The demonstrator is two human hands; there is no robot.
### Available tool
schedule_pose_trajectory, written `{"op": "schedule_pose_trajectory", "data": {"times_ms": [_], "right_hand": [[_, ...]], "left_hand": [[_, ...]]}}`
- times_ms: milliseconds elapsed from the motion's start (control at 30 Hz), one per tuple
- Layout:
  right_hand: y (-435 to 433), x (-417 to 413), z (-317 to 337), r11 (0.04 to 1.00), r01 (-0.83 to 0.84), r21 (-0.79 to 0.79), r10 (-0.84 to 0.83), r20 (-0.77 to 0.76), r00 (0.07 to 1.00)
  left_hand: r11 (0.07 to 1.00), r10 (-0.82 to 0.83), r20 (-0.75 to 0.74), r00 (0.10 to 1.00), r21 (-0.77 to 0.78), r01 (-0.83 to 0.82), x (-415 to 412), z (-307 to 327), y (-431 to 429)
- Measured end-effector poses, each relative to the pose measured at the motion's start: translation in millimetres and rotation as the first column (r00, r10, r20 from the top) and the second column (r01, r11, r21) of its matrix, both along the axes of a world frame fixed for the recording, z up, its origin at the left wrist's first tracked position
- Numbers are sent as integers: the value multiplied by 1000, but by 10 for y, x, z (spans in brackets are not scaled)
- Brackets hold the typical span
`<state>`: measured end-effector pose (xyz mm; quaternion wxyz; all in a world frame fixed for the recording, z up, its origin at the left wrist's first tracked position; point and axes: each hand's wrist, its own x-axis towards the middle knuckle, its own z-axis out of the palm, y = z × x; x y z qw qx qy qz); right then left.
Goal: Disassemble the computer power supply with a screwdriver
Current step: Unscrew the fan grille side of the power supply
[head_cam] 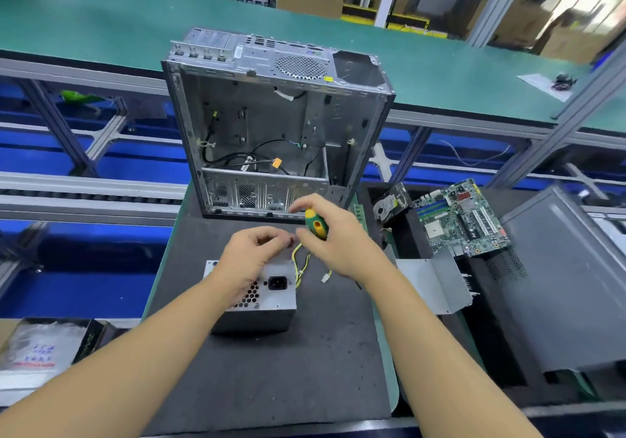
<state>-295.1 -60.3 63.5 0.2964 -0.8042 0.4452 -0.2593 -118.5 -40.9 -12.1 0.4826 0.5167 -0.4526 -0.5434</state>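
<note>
The power supply (271,305) is plain grey metal with a honeycomb vent pattern and a black socket; its wires (297,276) are yellow and black. The screwdriver (316,224) handle is green with yellow patches. The mat (271,370) is dark grey, the bench (162,268) edge green, and the motherboard (460,221) at right is green with blue slots

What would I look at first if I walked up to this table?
Probably the big empty computer case, standing open at the far end of the dark mat with loose cables inside. Just in front of it, the right hand grips a green-and-yellow screwdriver beside the left hand, which is over a grey power supply. Off to the right lies a green circuit board.
</note>
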Motion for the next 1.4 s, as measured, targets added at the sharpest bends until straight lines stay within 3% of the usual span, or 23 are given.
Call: {"op": "schedule_pose_trajectory", "data": {"times_ms": [67, 133, 333, 567, 900, 1033, 1133, 1233, 1300, 1400], "right_hand": [[-10, -21, -141, 997, 10, 72, -5, -73, 997], [-19, -48, -251, 992, 56, 116, -47, -73, 996], [-9, -222, -382, 991, 128, 39, -130, 72, 989], [64, -588, -542, 964, 259, 57, -265, 272, 925], [317, -1345, -829, 862, 495, 112, -507, 175, 844], [418, -1670, -954, 815, 553, 172, -566, 32, 824], [453, -1888, -1061, 785, 588, 198, -552, -211, 807], [474, -2078, -1226, 748, 639, 179, -481, -518, 707], [507, -2156, -1345, 723, 662, 199, -415, -641, 646], [561, -2215, -1485, 660, 712, 240, -399, -691, 602]], "left_hand": [[994, -10, -318, 948, 101, 44, -72, 82, -14], [981, -12, -481, 877, 163, 103, -124, 109, -27], [946, -19, -475, 880, 276, 169, -298, 99, -92], [907, -56, -434, 899, 354, 228, -695, 152, -255], [755, -129, -359, 924, 568, 326, -1598, 26, -340], [718, -240, -260, 935, 601, 351, -1895, -164, -317], [789, -333, 12, 943, 551, 271, -2015, -381, -268], [824, -482, 267, 835, 463, 327, -2009, -560, -207], [803, -537, 318, 782, 475, 358, -1955, -657, -174], [799, -526, 331, 783, 507, 322, -1881, -769, -170]]}}
